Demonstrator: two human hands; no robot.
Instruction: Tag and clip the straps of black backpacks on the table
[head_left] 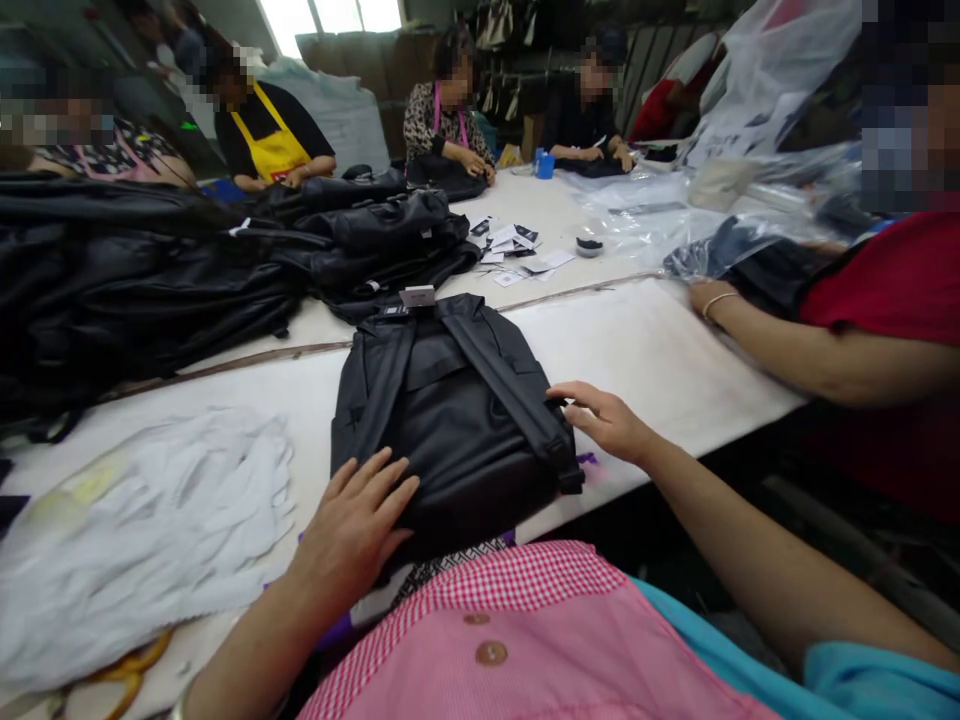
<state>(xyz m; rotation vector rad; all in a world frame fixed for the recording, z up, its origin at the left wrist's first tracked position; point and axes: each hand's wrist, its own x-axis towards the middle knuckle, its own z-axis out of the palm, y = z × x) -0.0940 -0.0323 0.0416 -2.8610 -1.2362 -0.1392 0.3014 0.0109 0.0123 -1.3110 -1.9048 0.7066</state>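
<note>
A black leather-look backpack (457,410) lies on the table in front of me, its two shoulder straps facing up. A hang tag (417,296) stands at its top end. My left hand (360,520) rests flat with spread fingers on the lower left part of the backpack. At the right edge, beside the strap, my right hand (604,420) touches the backpack with its fingers stretched out and apart.
Piled black bags (150,270) fill the left side. White crumpled sheets (165,530) lie near left, above yellow-handled scissors (131,670). Loose tags (510,245) are scattered mid-table. A co-worker in red (885,290) handles a plastic-covered dark item at right; several people work across the table.
</note>
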